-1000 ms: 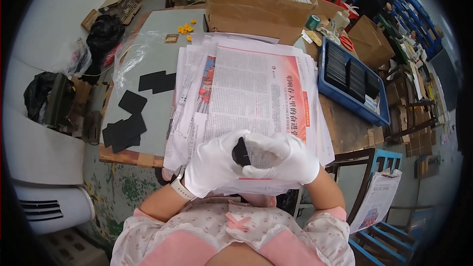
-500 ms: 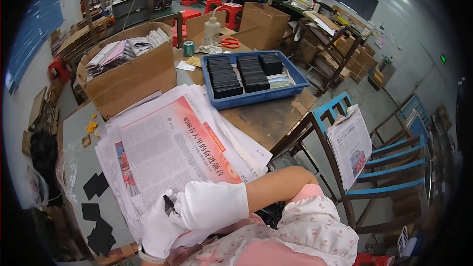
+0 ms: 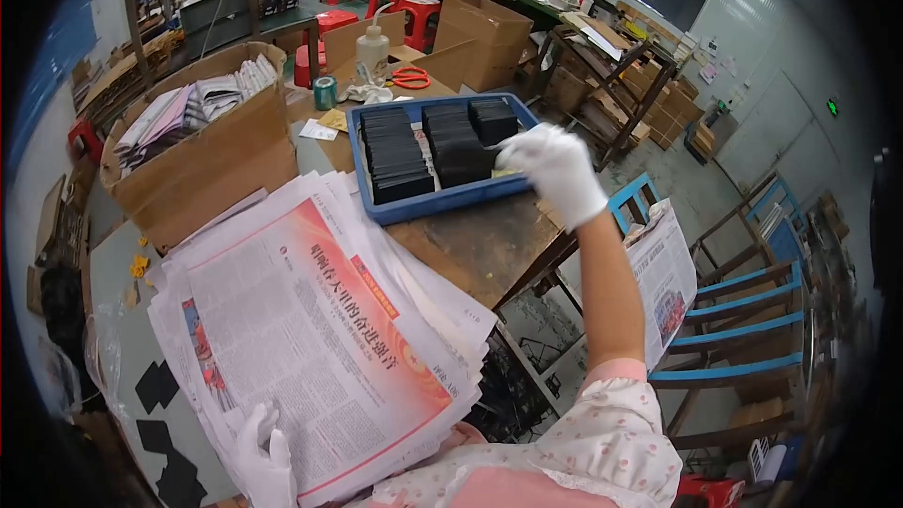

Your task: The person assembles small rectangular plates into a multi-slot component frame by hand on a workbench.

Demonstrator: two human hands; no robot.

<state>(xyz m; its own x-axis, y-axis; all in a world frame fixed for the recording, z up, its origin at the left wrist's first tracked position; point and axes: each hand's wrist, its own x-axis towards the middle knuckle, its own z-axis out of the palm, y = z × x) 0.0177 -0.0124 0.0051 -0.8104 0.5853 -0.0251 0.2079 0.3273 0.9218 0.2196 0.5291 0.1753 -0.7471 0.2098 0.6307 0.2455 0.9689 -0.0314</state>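
Stretched out to the far right, my right hand (image 3: 557, 169) in a white glove pinches the edge of a thin black square piece (image 3: 466, 162). That piece is over the middle row of a blue plastic tray (image 3: 451, 210), in which similar black pieces (image 3: 395, 152) stand packed in rows. My left hand (image 3: 263, 459), also gloved in white, lies at the near edge of a stack of newspapers (image 3: 310, 320). Its fingers are apart and nothing shows in them. Several loose black pieces (image 3: 169, 452) lie on the grey tabletop left of the newspapers.
A cardboard box (image 3: 207, 155) full of folded paper stands behind the newspapers. Near the tray are a squeeze bottle (image 3: 372, 52), orange-handled scissors (image 3: 411, 78) and a green can (image 3: 324, 92). A blue slatted chair (image 3: 743, 329) is at the right, with newspaper (image 3: 663, 273) over another chair back.
My right hand has moved from beside my left hand up to the blue tray, carrying a black piece. My left hand has let go and opened on the newspaper. The view has shifted slightly.
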